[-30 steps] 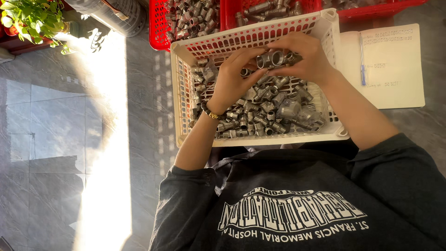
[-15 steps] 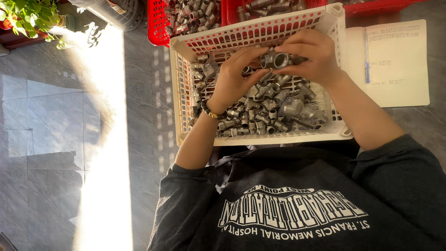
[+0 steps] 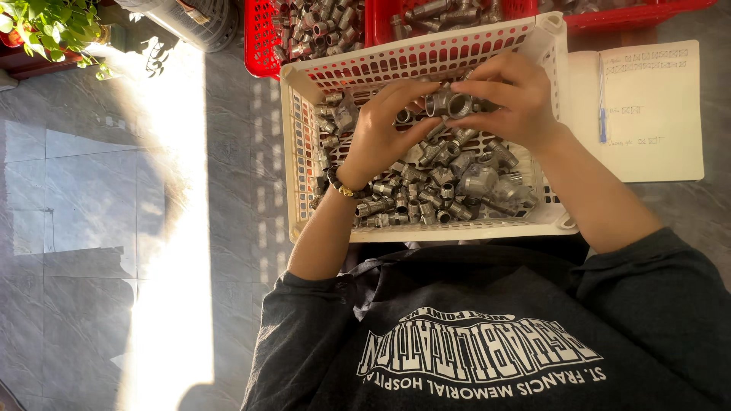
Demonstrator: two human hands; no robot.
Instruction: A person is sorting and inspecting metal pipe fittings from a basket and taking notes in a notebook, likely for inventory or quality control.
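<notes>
Grey metal pipe fitting (image 3: 449,104) sits pinched between both hands. Left hand (image 3: 384,129) and right hand (image 3: 518,99) fingers close around it above the cream plastic basket (image 3: 301,164) of fittings

Strong, warm sunlight comes in low from the upper left. It lays a blown-out white band down the grey tiled floor (image 3: 91,228), where all tile detail is lost to glare. The potted plant (image 3: 46,19) at the top left corner glows bright green and throws a ragged shadow beside the band. The cream basket (image 3: 293,152) casts a dotted lattice shadow through its perforated wall onto the floor. The metal fittings (image 3: 449,179) inside carry small glints and hard dark gaps. The dark sweatshirt (image 3: 487,327) at the bottom sits in dim shade. The notebook (image 3: 655,114) is evenly lit. Focus is sharp at the centre; the corners look slightly soft and stretched.
</notes>
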